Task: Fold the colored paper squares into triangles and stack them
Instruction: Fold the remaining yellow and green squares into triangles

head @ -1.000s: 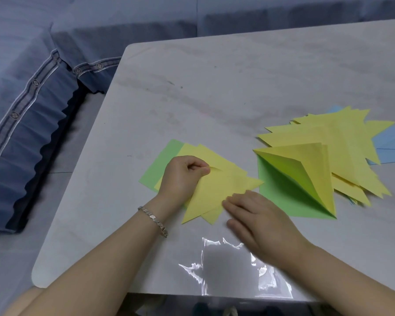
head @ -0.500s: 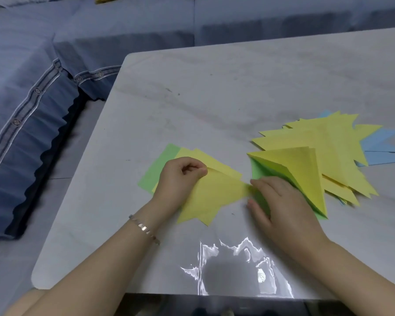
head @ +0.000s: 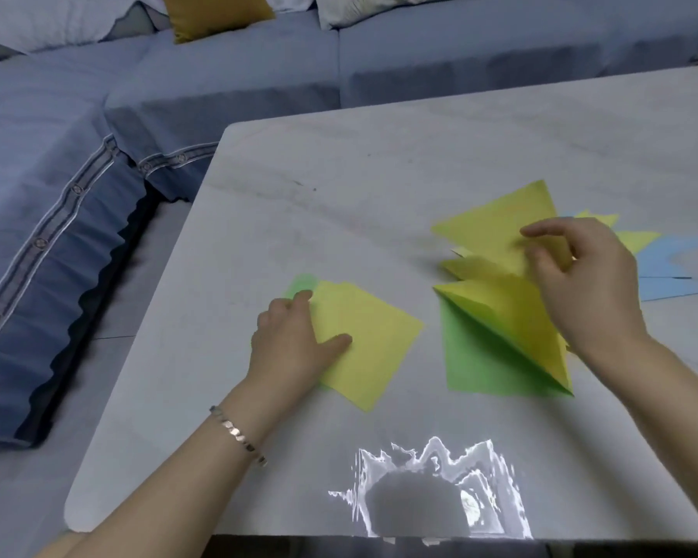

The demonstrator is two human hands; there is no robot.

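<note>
Right grip (head: 581, 275) pinches a yellow triangle (head: 496, 227) over the stack (head: 520, 316), likely to add it; flat, released left grip (head: 287, 344) steadies the yellow square (head: 375, 344) beside the stack.

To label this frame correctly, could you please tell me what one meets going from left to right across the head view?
Blue sofa → left hand → yellow square → exposed green sheet → right hand pinching a folded yellow triangle → blue papers.
</note>
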